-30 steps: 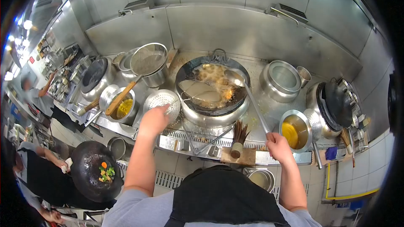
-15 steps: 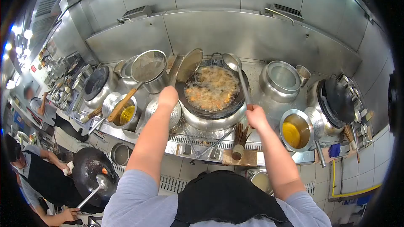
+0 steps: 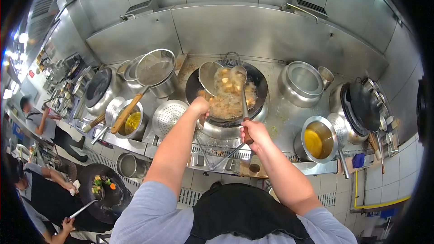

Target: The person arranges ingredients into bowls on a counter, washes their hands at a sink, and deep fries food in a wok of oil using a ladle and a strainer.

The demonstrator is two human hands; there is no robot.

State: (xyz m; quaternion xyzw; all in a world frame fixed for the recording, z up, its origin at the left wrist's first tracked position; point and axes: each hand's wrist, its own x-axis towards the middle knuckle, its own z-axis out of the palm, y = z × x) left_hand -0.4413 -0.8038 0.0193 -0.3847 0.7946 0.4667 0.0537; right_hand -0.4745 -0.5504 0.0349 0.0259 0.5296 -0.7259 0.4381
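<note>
My left hand (image 3: 199,106) is closed round the handle of a round strainer (image 3: 209,77), whose tilted disc stands at the left side of the wok (image 3: 259,76). In my right hand (image 3: 255,135) is a long-handled ladle (image 3: 244,97), gripped by its brown handle. The ladle's bowl lies over the far part of the wok, close to the strainer. Golden chunks of food (image 3: 229,83) sit around both tools, in pale, bubbling oil (image 3: 228,108). How much food rests in the strainer is hard to make out.
Left of the wok are a perforated skimmer (image 3: 168,118), a mesh sieve (image 3: 155,66) on a pot, and an oil pot (image 3: 132,123). To the right stand a lidded pot (image 3: 302,86) and another oil pot (image 3: 316,140). A co-worker's wok (image 3: 117,199) is at lower left.
The strainer has come down from the wok's left rim into the oil. The ladle has swung from the right rim towards the middle. Food chunks are now gathered between them.
</note>
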